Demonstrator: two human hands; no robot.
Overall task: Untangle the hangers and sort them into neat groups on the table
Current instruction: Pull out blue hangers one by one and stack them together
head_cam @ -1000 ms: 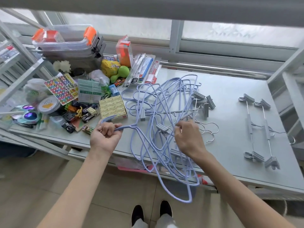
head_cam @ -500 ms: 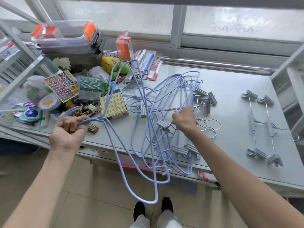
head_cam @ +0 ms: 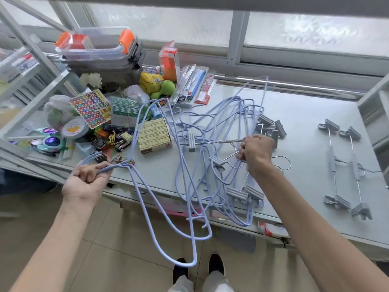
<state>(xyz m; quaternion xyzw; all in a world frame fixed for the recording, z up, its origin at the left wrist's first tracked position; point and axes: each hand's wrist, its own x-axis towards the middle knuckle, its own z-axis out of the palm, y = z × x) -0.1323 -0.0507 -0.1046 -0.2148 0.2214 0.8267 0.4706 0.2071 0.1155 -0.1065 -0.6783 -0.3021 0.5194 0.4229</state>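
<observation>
A tangle of light blue hangers and grey clip hangers lies on the grey table. My left hand grips the hooks of a few blue hangers at the table's front left; their loops hang over the edge toward the floor. My right hand is closed on the metal wire of a clip hanger in the middle of the tangle. Two grey clip hangers lie side by side at the right, apart from the pile.
The table's left part holds clutter: stacked plastic boxes, a sticker sheet, a yellow box, toy cars, green dumbbell, packaged tools. A metal shelf frame stands at the left. My feet are below the table edge.
My left hand has pulled the blue hangers left and away from the tangle, then eased back toward the table. My right hand shifted up onto the clip hanger's wire.
</observation>
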